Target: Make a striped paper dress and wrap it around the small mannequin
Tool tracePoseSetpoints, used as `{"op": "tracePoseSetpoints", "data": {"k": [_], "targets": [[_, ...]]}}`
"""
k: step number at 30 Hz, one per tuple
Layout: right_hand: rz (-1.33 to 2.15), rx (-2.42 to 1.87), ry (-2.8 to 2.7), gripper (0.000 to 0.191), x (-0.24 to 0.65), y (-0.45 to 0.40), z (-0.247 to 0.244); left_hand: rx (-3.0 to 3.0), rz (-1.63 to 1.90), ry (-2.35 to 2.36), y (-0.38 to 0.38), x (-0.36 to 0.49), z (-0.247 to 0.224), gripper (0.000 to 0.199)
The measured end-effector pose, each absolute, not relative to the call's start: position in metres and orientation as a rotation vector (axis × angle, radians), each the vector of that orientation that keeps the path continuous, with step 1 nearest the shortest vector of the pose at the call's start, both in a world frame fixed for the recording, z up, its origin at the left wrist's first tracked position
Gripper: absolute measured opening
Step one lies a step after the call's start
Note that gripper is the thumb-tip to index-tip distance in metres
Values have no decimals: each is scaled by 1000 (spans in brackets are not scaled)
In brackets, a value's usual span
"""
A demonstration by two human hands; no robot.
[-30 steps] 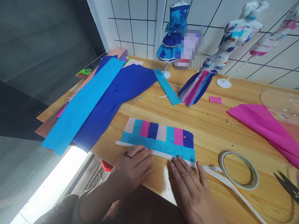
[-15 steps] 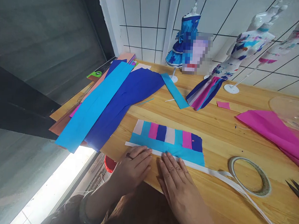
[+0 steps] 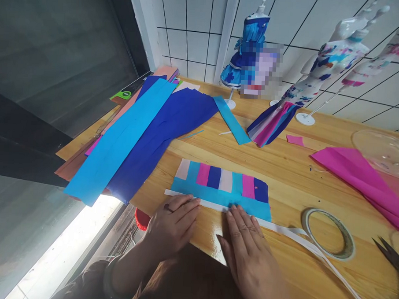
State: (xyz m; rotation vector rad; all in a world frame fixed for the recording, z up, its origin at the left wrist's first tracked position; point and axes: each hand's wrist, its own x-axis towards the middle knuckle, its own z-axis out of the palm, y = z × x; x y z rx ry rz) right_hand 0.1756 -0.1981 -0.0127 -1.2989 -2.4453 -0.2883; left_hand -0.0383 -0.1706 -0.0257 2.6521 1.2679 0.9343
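Note:
In front of me lies a paper strip panel of pink, light blue, magenta and dark blue stripes, with a light blue band along its near side. A white strip of tape runs along that near edge and on to the tape roll at the right. My left hand rests flat near the tape's left part, fingertips on it. Fingers stretched out, my right hand presses flat on the tape farther right. Neither hand grips anything. The tape under the fingertips is hidden.
Large light blue and dark blue sheets lie at the left. Dress-form figures stand at the back. A magenta sheet and scissors lie at the right. The table's front edge is close to my hands.
My right hand has slid right along the tape, widening the gap between my hands. My left hand stays at about the same place on the tape.

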Motion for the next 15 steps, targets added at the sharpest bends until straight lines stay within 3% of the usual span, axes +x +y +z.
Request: {"op": "tracePoseSetpoints", "data": {"k": [15], "targets": [[-287, -1342, -2434, 40, 174, -195, -8, 2584, 977, 1267, -172, -39, -32, 32]]}}
